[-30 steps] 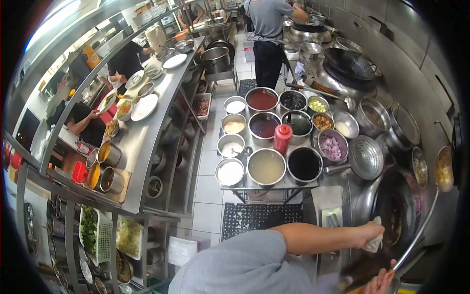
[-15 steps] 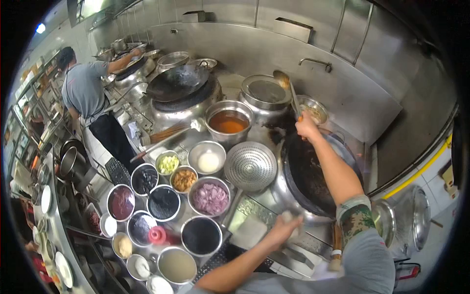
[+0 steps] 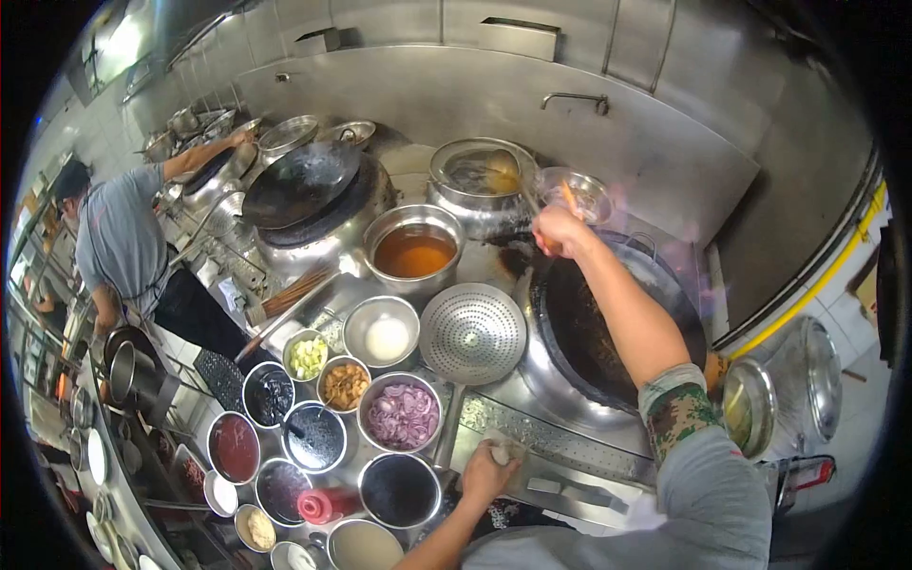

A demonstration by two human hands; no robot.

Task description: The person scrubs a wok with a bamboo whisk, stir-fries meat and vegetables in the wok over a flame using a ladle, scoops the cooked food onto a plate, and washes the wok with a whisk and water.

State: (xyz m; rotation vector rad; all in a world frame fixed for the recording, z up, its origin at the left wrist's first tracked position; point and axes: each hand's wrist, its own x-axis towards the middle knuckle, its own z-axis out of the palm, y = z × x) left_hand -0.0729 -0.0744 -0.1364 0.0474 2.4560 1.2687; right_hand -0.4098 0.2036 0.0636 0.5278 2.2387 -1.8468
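Note:
My right hand (image 3: 560, 231) is closed round the orange handle of a ladle, whose bowl (image 3: 503, 172) is over the round metal pot (image 3: 482, 195) at the back. Below my right forearm sits a large dark wok (image 3: 594, 332) on its burner. My left hand (image 3: 490, 467) holds a pale cloth (image 3: 503, 446) above the steel ledge near the counter's front. To its left stand a bowl of sliced purple onions (image 3: 403, 415) and a pot of dark liquid (image 3: 400, 489). A perforated strainer (image 3: 472, 332) lies between the onions and the wok.
Left of the strainer are a pot of orange-brown liquid (image 3: 415, 251) and a bowl with white contents (image 3: 382, 332). A red bottle (image 3: 328, 505) stands among several sauce pots. Another person (image 3: 123, 228) works at the far left. A tap (image 3: 576, 99) juts from the back wall.
The view has swung from the aisle to the stoves. Since the last earlier frame, the ladle has lowered to the back pot, and my left hand has moved left and down with the cloth.

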